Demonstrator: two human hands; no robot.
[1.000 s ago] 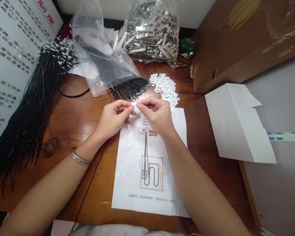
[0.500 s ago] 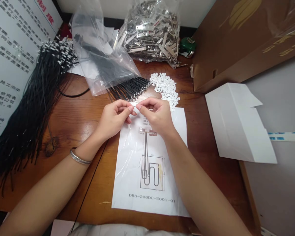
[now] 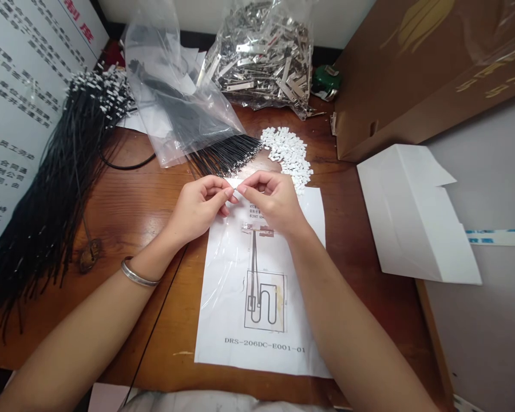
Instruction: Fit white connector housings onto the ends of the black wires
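A printed drawing sheet [image 3: 261, 320] is laid flat on the wooden table [image 3: 133, 206] nearest the camera. Above its top edge, the left hand [image 3: 197, 207] and right hand [image 3: 271, 200] are brought fingertip to fingertip, both pinched shut on a tiny part [image 3: 234, 190], too small to be identified. Just beyond, black wires [image 3: 225, 155] and small white pieces [image 3: 288, 151] are spread; farther back, a bag of metal clips [image 3: 264, 54] is seen.

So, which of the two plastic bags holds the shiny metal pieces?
The bag at the back, behind the pile of white pieces, holds them. The other bag, to its left, holds black wires that stick out toward the hands.
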